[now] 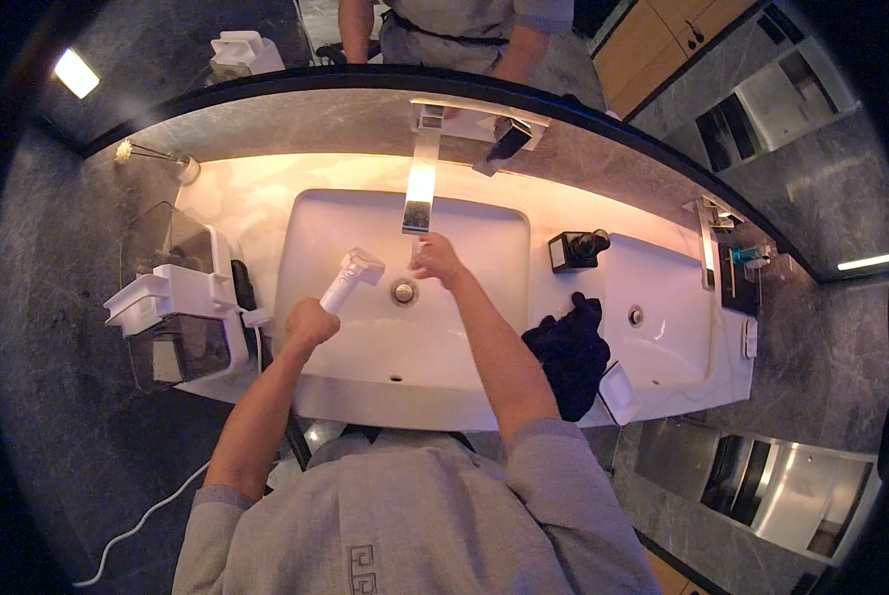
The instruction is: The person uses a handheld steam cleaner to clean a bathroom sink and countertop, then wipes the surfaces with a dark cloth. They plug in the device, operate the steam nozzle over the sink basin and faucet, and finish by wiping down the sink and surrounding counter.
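Observation:
My left hand (312,322) is closed around the handle of a white handheld tool (343,280) with a wide T-shaped head; its exact kind is unclear. The tool points up and to the right, over the left part of the white sink (484,327). Right beneath the metal faucet spout (420,188) is my right hand (438,262), its fingers curled together. A pale streak beside those fingers looks like running water. Whatever the fingers may hold is too small to make out. Below both hands lies the round drain (404,292).
A white appliance with clear tanks (177,317) stands at the left. Dark cloth (570,357) drapes over the counter between the sinks, near a black soap bottle (575,252) and a white dish (619,393). A second sink (667,347) is at the right, a reed diffuser (188,170) at the far left.

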`<state>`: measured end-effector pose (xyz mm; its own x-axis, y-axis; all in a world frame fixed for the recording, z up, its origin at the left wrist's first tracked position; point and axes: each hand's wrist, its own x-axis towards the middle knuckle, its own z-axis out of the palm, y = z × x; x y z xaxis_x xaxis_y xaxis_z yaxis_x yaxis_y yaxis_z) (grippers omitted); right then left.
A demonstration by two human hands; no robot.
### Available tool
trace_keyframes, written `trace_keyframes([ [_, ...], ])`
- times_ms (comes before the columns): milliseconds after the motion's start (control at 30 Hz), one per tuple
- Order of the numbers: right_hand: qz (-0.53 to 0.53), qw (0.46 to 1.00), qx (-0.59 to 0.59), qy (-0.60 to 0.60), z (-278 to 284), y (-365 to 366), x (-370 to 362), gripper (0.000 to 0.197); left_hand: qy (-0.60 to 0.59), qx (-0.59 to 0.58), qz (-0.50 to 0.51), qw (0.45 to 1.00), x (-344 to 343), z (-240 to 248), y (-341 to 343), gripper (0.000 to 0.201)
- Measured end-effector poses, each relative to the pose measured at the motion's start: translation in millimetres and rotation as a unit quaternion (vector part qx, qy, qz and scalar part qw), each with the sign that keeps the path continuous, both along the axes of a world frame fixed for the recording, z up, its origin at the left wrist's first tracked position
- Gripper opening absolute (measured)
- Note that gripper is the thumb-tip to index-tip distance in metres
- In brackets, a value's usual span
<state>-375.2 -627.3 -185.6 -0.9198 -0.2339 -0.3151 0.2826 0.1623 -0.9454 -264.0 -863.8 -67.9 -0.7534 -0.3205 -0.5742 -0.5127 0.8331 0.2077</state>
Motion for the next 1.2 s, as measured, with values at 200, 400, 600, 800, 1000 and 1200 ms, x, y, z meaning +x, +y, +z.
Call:
trace_keyframes([
  [200,-0.177,0.893,0.308,0.276,76,35,-71,0.018,-0.005,-0.007,0.03,1.0,4,4,-7,0.032],
  [400,-0.133,0.891,0.326,0.287,85,37,-106,0.021,0.021,0.001,0.016,1.0,2,-34,-23,0.032],
  [600,-0.175,0.921,0.237,0.255,53,70,-94,0.046,0.037,-0.025,-0.051,0.998,-10,0,15,0.031],
  [800,0.044,0.96,0.166,0.222,123,80,28,0.047,0.018,0.014,-0.007,1.0,5,-6,-4,0.023],
  [1000,0.063,0.979,0.189,0.05,198,304,119,0.029,0.046,0.002,-0.019,0.999,2,-48,-27,0.028],
  [1200,-0.268,0.902,-0.337,-0.014,92,605,116,0.025,0.065,0.065,0.031,0.995,0,-81,-42,0.029],
])
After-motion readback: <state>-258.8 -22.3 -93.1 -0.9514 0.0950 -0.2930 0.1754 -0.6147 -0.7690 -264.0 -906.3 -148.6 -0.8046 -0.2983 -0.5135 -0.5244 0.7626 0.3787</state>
